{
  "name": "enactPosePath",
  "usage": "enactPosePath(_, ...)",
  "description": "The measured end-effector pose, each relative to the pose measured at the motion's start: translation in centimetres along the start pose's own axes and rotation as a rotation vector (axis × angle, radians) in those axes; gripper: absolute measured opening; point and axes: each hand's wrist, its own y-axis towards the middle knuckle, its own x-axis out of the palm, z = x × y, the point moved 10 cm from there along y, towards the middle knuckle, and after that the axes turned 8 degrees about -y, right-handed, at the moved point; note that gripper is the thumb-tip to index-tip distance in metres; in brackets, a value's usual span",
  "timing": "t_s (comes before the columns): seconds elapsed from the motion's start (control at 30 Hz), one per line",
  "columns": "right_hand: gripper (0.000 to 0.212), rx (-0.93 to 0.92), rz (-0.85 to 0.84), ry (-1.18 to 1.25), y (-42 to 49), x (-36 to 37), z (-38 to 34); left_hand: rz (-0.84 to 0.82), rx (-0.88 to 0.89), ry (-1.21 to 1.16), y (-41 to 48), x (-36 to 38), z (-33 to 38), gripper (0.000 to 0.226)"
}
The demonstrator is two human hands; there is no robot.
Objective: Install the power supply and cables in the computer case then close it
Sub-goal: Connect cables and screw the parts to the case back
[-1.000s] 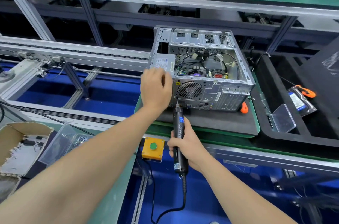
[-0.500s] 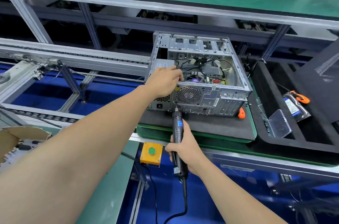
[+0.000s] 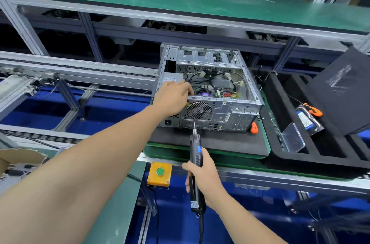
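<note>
An open silver computer case (image 3: 250, 91) lies on a black mat (image 3: 220, 140), its rear panel towards me and black cables (image 3: 212, 77) loose inside. The grey power supply (image 3: 170, 78) sits in the case's left end. My left hand (image 3: 173, 97) reaches over the rear edge there, fingers curled at the power supply's inner side; what they hold is hidden. My right hand (image 3: 202, 175) grips a black electric screwdriver (image 3: 195, 155), its bit tip at the lower rear panel near the ports.
A black foam tray (image 3: 280, 143) at the right holds a clear plastic box (image 3: 293, 137), a bagged blue part (image 3: 308, 121) and a dark side panel (image 3: 340, 91). A yellow box with a green button (image 3: 160, 172) sits below the conveyor. A cardboard box (image 3: 20, 157) stands at the left.
My left hand has moved from the case's rear left corner up and over the edge into the case beside the power supply. The screwdriver stays at the rear panel.
</note>
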Motion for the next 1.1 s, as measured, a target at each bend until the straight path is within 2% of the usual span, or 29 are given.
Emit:
enactPosePath(0.1,0.035,-0.075,0.067,0.028,-0.8,-2.3,-2.4,0.218,-0.105,-0.275,-0.7,-1.2,0.5,0.023)
enactPosePath(0.17,0.038,-0.107,0.1,0.062,-0.8,-3.8,-4.4,0.288,-0.056,-0.349,-0.9,-1.5,2.4,0.018)
enactPosePath(0.27,0.058,-0.154,0.142,0.136,-0.3,-6.1,-8.3,0.223,0.002,-0.463,-0.6,-0.3,5.9,0.012)
enactPosePath(0.37,0.053,-0.193,0.161,0.207,0.4,-8.0,-12.0,0.101,-0.062,-0.588,0.0,1.6,8.5,0.016)
enactPosePath(0.47,0.045,-0.161,0.205,0.253,0.9,-9.7,-14.1,0.02,-0.208,-0.818,0.6,3.4,9.5,0.028)
enactPosePath(0.6,0.041,-0.163,0.228,0.283,1.6,-11.4,-16.3,-0.059,-0.426,-1.237,1.5,5.9,10.3,0.017)
enactPosePath(0.73,0.029,-0.163,0.199,0.332,3.2,-13.1,-17.2,-0.082,-0.401,-1.158,3.8,6.1,10.9,0.026)
enactPosePath(0.8,0.028,-0.172,0.154,0.375,4.3,-13.2,-17.8,-0.009,-0.366,-1.055,4.8,5.2,10.6,0.026)
enactPosePath(0.93,0.028,-0.127,0.078,0.303,7.2,-11.7,-18.9,0.269,-0.413,-0.975,5.1,1.7,7.9,0.038)
enactPosePath(1.1,0.025,-0.105,-0.111,0.128,9.9,-4.2,-20.5,0.658,-0.536,-0.847,-0.3,-5.0,1.4,0.03)
